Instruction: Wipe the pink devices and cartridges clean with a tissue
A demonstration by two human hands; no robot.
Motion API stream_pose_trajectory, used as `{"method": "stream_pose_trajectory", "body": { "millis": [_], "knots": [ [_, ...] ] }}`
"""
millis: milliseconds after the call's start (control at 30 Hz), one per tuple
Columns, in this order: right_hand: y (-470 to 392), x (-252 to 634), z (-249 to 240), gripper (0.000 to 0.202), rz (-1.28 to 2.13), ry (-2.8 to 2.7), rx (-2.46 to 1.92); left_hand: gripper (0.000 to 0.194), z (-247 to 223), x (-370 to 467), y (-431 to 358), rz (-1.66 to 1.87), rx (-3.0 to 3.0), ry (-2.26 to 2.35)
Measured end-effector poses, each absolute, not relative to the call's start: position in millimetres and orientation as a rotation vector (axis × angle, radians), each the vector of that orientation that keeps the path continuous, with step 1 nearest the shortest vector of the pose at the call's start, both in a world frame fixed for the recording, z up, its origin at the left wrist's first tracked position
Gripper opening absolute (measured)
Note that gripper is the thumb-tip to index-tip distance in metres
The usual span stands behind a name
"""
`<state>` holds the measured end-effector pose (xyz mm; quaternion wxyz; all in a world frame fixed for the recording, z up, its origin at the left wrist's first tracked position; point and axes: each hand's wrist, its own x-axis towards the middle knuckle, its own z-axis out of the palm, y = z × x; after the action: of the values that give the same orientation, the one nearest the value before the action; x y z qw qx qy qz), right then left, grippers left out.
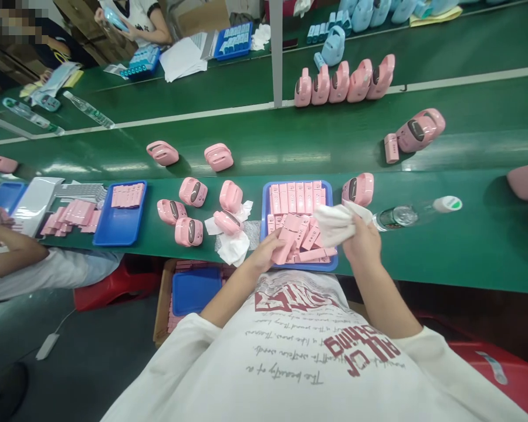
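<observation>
crowding blue tray (329,196): pink blocks (300,197); left hand (265,252) holds one

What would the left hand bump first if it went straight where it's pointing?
The left hand would probably meet the loose pink rectangular boxes in the blue plastic tray, though its height above them is unclear.

- Single head-worn view, facing forward and steeply down.
- Near: wearer's white fabric shirt with red lettering (299,328) fills lower foreground.
- Beyond: long, flat green worktop (457,258) crosses mid-view.
</observation>
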<state>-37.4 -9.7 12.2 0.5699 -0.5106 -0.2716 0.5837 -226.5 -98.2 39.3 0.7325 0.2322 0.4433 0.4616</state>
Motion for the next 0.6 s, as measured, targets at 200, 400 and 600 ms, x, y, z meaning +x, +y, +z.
{"method": "stream_pose_trajectory", "body": {
  "millis": [200, 400, 600],
  "knots": [
    [-26, -79, 37, 0.043, 1.471, -1.382, -1.127, 0.050, 56, -204, -94, 0.974, 0.532, 0.961],
    [-38, -75, 32, 0.036, 1.057, -1.798, -0.736, 0.049, 58, -203, -99, 0.910, 0.374, 0.895],
    [-33, -59, 9, 0.032, 0.971, -1.610, -0.976, 0.050, 53, -207, -102, 0.897, 0.308, 0.869]
  ]
}}
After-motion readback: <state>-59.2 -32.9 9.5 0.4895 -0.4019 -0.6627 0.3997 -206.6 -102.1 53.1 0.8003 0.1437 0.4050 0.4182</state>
